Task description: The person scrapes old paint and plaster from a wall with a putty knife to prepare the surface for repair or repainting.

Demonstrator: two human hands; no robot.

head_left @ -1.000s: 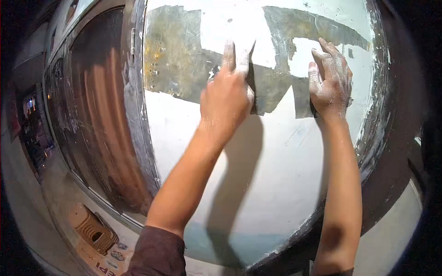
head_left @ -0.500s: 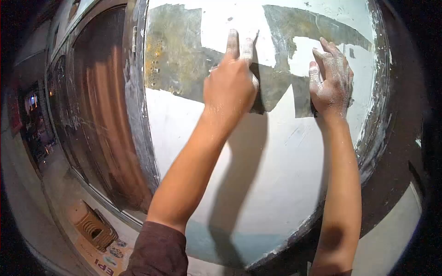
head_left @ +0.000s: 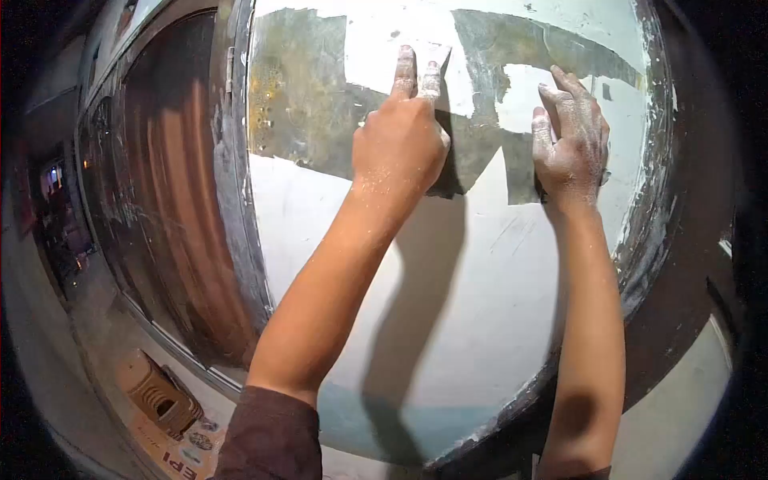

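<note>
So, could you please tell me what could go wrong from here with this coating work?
1. The left hand presses the pale flat blade with two fingers. Uneven pressure could leave ridges or miss parts of the dull grey bare patches.
2. The white-dusted right hand lies flat on the large white-coated panel. It might smudge the coat there if it is wet.

Scraper (head_left: 441, 56) perhaps under left hand (head_left: 400, 148), right hand (head_left: 570, 148) rightward, on panel (head_left: 480, 304)
</note>
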